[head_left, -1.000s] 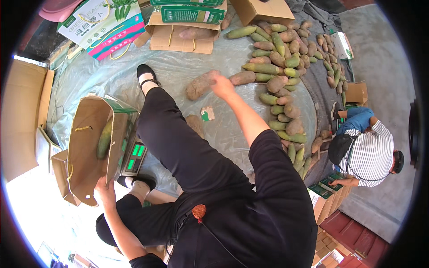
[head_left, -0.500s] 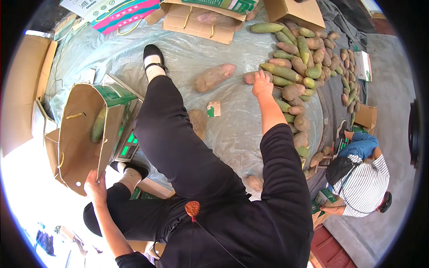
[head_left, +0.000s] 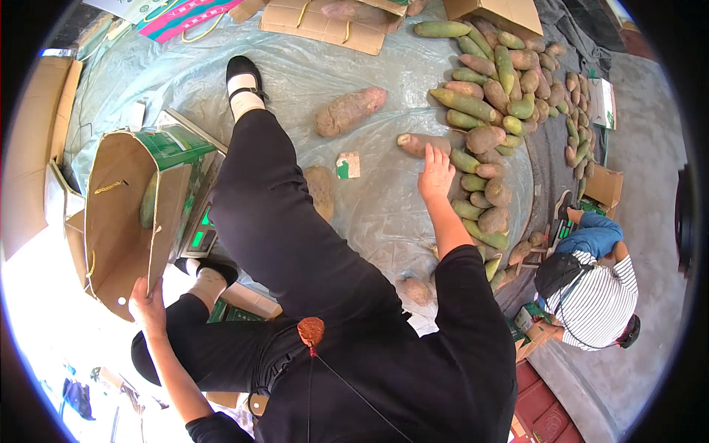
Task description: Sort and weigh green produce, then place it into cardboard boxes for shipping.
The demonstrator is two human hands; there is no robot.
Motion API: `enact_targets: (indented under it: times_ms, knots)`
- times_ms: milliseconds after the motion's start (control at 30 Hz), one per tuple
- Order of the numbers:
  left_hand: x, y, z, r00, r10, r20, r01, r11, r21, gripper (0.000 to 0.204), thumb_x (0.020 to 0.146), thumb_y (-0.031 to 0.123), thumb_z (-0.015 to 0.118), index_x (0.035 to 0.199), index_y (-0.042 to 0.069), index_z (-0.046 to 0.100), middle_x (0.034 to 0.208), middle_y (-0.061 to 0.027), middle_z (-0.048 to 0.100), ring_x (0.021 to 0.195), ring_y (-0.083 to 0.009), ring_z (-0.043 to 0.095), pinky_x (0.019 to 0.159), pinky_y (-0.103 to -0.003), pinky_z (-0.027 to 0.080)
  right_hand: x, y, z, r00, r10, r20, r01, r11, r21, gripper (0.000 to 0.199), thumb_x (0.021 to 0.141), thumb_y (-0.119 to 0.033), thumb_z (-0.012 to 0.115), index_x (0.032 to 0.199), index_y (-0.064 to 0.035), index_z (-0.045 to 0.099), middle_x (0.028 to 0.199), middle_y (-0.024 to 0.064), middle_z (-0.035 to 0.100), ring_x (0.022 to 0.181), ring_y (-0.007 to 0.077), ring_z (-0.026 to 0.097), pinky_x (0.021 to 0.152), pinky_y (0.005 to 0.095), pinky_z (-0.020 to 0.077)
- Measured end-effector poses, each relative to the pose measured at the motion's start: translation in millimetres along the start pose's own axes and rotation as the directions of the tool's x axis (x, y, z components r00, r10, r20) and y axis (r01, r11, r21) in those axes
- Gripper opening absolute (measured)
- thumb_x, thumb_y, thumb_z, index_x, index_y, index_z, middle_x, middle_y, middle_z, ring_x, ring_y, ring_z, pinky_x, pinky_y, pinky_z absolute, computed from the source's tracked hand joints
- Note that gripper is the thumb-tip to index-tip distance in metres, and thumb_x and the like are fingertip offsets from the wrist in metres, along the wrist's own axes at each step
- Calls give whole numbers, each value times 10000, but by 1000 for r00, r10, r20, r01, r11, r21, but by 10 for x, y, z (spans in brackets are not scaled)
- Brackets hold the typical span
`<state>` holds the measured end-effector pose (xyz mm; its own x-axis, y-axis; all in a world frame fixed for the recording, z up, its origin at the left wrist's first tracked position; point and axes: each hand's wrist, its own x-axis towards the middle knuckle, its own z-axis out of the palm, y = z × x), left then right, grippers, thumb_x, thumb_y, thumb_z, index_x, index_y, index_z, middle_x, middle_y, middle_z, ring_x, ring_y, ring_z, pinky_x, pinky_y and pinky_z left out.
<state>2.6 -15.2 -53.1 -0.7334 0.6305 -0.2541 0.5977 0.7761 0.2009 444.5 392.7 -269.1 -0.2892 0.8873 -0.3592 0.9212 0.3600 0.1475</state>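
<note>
My left hand (head_left: 148, 308) grips the near rim of an open cardboard box (head_left: 111, 221), its thumb over the edge. The box leans on a scale (head_left: 201, 235) with a green-lit display, and one green radish (head_left: 148, 201) lies inside. My right hand (head_left: 437, 176) is over the plastic sheet, fingers extended, their tips at the near side of a pinkish root vegetable (head_left: 422, 145) with a pale cut end. Just right of it spreads a pile of green and reddish-brown root vegetables (head_left: 496, 94). A larger pinkish root (head_left: 350, 112) lies apart, left of my right hand.
A brown root (head_left: 320, 189) sits partly behind my leg, near a torn card scrap (head_left: 348, 165). Flattened cardboard (head_left: 325, 26) and a carton (head_left: 502, 13) stand at the far side. At right, a person in a striped shirt (head_left: 598, 299) bends over boxes beside another scale.
My right hand has drawn back toward me, its fingers straighter. The pinkish root has shifted slightly nearer and turned, showing its pale end. My left hand keeps hold of the box rim.
</note>
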Motion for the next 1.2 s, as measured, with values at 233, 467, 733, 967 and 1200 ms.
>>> enact_targets:
  times_ms: [233, 467, 733, 967, 1200]
  knots:
    - [-25, 12, -8, 1000, -17, -15, 17, 1000, 4, 119, 773, 93, 646, 872, 28, 628, 773, -123, 593, 714, -316, 585, 637, -361, 453, 258, 17, 250, 989, -147, 6, 145, 965, -219, 502, 825, -124, 556, 1299, -190, 408, 1294, 45, 467, 1222, 219, 414, 914, 501, 354]
    - [-4, 90, -70, 1000, -5, -27, 6, 998, 58, 144, 759, 163, 645, 887, 95, 653, 795, -98, 593, 770, -314, 592, 663, -389, 464, -7, -227, 59, 962, 70, 265, -48, 995, -89, 562, 603, -225, 784, 1084, -171, 497, 1188, 26, 524, 1167, 230, 464, 893, 507, 380]
    - [-31, 7, -92, 999, -33, -31, 33, 999, -13, 135, 761, 171, 646, 866, 90, 669, 751, -91, 588, 745, -293, 596, 653, -379, 463, 25, -582, -109, 979, -164, 121, 90, 880, 465, 675, 532, -175, 815, 1122, -82, 500, 1039, 126, 598, 977, 318, 572, 873, 392, 434]
    - [-28, -1, -110, 999, -36, 19, 36, 999, 30, 128, 788, 221, 605, 851, 132, 672, 765, -66, 588, 787, -273, 600, 669, -387, 484, 319, -1448, -1575, 904, -370, -216, 397, 535, 746, 731, 545, -120, 800, 1187, 4, 476, 1098, 138, 585, 1045, 250, 556, 912, 350, 420]
    - [-86, -11, -167, 999, -42, 34, 41, 999, 31, 145, 798, 215, 593, 893, 150, 680, 794, -57, 603, 825, -260, 606, 702, -382, 485, -359, -2715, -3299, 605, -618, -503, 698, 107, 708, 783, 538, -166, 831, 1219, -22, 474, 1181, 116, 558, 1129, 224, 515, 966, 355, 402]
